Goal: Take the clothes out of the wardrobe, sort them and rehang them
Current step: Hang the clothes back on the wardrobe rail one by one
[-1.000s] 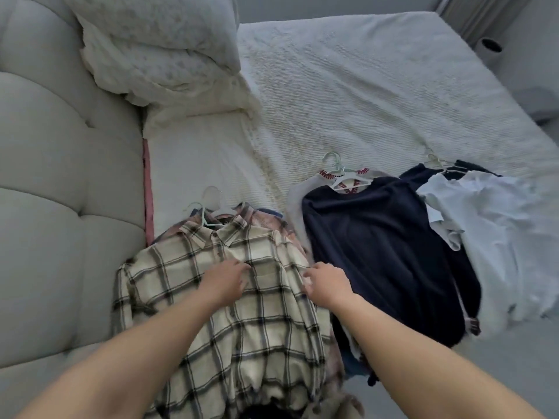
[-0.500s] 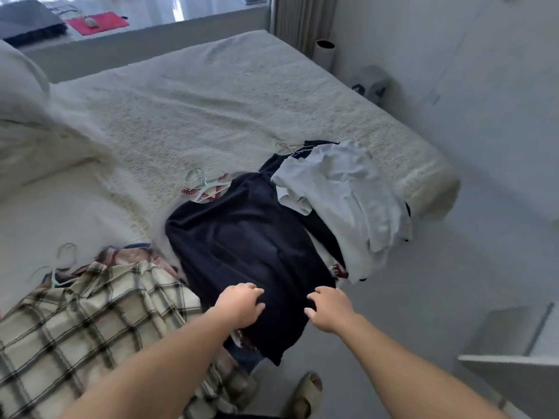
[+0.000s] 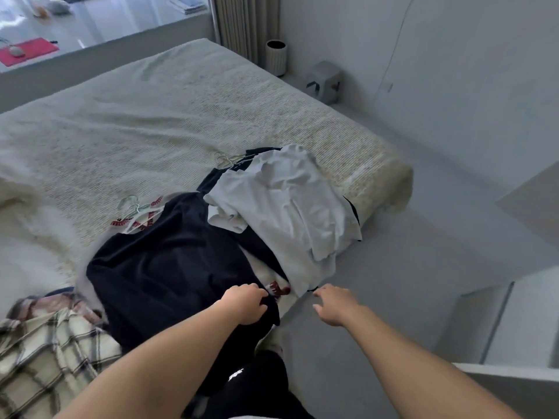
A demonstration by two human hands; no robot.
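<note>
The left hand [image 3: 246, 303] grips the dark navy shirt [image 3: 169, 267] hem; the right hand [image 3: 334, 306] hangs loose, holding nothing. A hard tug could drag the white shirt [image 3: 284, 201] off the bed [image 3: 181, 116]

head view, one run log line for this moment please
left hand rests on dark navy top | right hand open, reaching toward pale grey shirt | cream plaid shirt aside on bed

Three heaps of clothes lie along the near edge of the bed [image 3: 181, 122]: the checked shirt [image 3: 51, 355] at left, the dark top [image 3: 169, 267] in the middle, the pale garment [image 3: 287, 204] at right, overlapping the dark top, hangers [image 3: 136, 211] behind it
</note>
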